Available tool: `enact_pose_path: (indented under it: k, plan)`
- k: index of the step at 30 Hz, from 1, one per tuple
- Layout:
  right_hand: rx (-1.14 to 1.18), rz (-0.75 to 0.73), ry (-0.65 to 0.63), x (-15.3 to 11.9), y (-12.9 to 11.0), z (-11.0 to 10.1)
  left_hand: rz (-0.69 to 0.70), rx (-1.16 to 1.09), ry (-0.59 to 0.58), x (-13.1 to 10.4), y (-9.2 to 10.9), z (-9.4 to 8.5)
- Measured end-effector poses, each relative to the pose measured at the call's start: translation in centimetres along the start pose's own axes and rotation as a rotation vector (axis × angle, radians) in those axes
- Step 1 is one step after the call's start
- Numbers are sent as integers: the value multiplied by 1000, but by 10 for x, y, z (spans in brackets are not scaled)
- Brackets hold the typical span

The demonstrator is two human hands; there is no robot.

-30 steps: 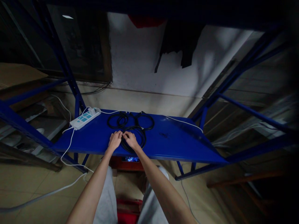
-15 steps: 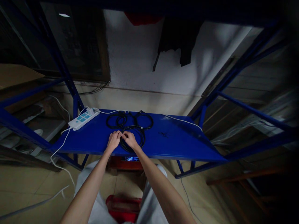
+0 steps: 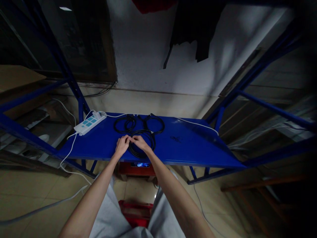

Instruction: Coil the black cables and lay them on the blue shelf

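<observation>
A coiled black cable (image 3: 151, 142) lies near the front edge of the blue shelf (image 3: 188, 152). My left hand (image 3: 122, 144) is closed in a pinch at the coil's left side. My right hand (image 3: 140, 142) reaches over the coil, its fingertips pinched against those of my left hand. Between the fingertips the cable is mostly covered, and any small piece there is too small to make out. Behind my hands are two more black cable coils, one at the left (image 3: 119, 129) and one at the right (image 3: 160, 129).
A white power strip (image 3: 90, 124) sits at the shelf's left end, its white cord (image 3: 68, 158) hanging to the floor. Several thin black strips (image 3: 175, 138) lie right of the coils. Blue frame posts rise on both sides. Below are a reddish stool (image 3: 135, 170) and a red object (image 3: 136, 211).
The view has shifted slightly, so the shelf appears a little higher. My hands stay together at the coil's left side, with only small finger movement.
</observation>
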State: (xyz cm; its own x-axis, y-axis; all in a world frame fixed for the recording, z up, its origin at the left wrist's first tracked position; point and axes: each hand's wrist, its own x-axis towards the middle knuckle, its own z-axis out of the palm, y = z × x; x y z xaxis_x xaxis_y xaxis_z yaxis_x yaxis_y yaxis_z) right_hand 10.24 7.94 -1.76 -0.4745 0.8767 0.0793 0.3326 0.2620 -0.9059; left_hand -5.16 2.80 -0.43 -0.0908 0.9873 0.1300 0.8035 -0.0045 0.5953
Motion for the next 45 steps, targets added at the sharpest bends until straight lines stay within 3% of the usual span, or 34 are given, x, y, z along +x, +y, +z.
enact_pose_path:
  k: [4,9,18,28,37,45]
  plan:
    - [233,76,-97,3,-4,-7,-11,-43,-1,-2,3,-4]
    - [341,112,-54,1,-9,-5,2,-68,6,-4,2,-6]
    - [232,-17,143,-5,-3,7,4,37,-13,-5,-6,1]
    - [199,-112,257,-5,13,12,66,131,-12,-4,-3,1]
    - [161,-95,262,-5,10,14,28,125,-10,-4,0,1]
    - [156,-74,165,-12,-2,9,26,136,-11,-3,0,1]
